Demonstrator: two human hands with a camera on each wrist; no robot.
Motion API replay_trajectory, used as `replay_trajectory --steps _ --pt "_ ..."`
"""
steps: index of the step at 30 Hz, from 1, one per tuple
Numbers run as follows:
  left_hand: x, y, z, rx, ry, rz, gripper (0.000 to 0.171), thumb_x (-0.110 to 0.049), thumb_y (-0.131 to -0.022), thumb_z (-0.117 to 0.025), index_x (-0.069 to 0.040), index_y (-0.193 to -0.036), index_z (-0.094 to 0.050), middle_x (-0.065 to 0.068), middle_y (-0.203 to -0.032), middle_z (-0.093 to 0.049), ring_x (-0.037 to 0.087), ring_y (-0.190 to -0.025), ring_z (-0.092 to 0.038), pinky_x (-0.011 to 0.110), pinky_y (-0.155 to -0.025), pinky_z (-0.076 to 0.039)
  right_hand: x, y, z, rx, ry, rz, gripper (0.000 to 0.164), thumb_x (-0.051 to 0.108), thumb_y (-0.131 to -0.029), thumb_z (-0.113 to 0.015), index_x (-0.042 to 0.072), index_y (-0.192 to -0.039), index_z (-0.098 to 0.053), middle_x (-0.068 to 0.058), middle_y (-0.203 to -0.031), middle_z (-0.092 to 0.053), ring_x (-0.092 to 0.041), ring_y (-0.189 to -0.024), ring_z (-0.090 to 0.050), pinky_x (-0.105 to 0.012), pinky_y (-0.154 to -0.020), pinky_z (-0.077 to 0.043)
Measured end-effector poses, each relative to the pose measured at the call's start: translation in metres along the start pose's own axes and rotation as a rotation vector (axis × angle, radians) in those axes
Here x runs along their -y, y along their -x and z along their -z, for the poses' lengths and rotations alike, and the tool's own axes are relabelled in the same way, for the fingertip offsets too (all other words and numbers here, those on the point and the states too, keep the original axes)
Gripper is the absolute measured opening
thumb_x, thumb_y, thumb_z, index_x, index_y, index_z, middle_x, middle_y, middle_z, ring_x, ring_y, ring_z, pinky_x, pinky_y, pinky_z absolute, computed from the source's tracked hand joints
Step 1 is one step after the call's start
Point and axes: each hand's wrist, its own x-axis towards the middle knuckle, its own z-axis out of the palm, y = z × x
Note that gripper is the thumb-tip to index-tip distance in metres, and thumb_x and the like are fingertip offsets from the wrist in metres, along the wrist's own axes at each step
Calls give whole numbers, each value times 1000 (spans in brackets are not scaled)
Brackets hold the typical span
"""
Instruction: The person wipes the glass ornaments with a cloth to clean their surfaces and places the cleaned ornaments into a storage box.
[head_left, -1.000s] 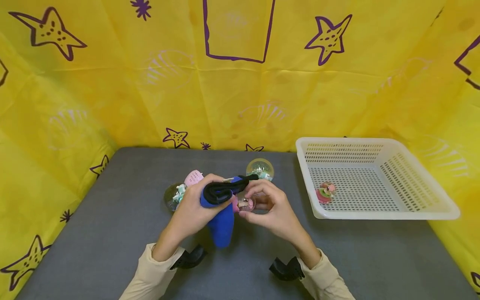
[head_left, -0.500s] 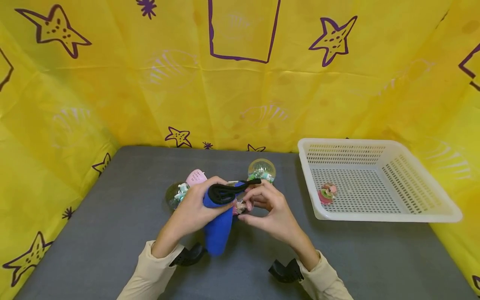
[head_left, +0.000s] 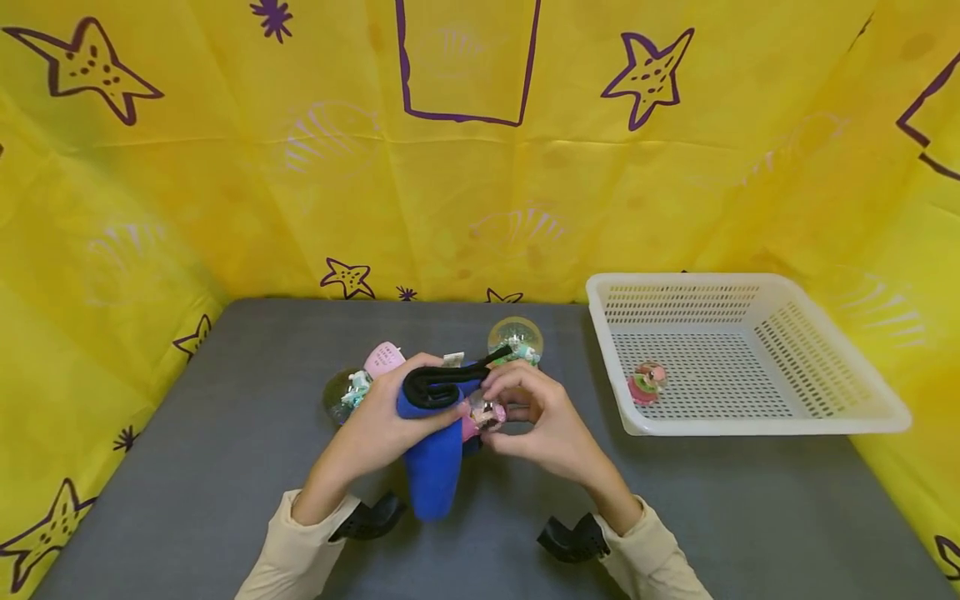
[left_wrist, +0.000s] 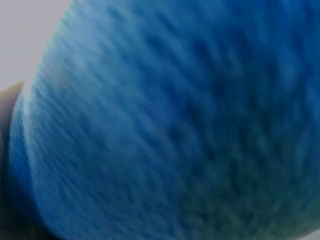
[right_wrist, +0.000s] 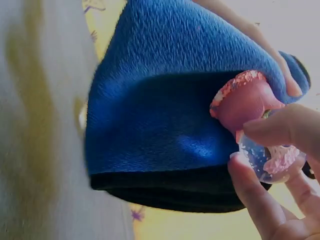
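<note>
My left hand (head_left: pixel 382 421) grips a folded blue plush cloth (head_left: pixel 435 479) with black edging, whose lower part hangs down. At the cloth's right side is a small snow globe (head_left: pixel 487 413) with a pink base and a clear dome. In the right wrist view, its pink base (right_wrist: pixel 245 107) lies against the cloth, near the left fingertips. The fingers and thumb of my right hand (head_left: pixel 551 412) hold the globe by its clear dome. Blue plush fabric (left_wrist: pixel 160 120) fills nearly all of the left wrist view, hiding the left fingers there.
Right of the hands stands a white perforated basket (head_left: pixel 757 427) with a small pink-and-green snow globe (head_left: pixel 647 383) inside. Behind the hands is a glitter globe (head_left: pixel 515 340) on the grey table (head_left: pixel 247 500). Another globe (head_left: pixel 347 392) and a pink lettered piece (head_left: pixel 384 357) lie at left.
The small globe has shifted and turned between the fingers, its dome showing more than half a second ago. The cloth's hanging end is slightly lower. The head view has swung a little.
</note>
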Motion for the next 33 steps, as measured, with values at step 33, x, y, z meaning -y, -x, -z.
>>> replay_trajectory --steps 33 --pt "-2 3 5 -298 -95 -86 40 -5 -76 -83 -6 -110 -62 7 -106 -67 11 -96 -61 25 -88 -47 23 28 125 -504 393 -246 51 -12 -73 -79 -3 -120 -61 11 -117 -57 1 -82 -69 -14 -71 -56"
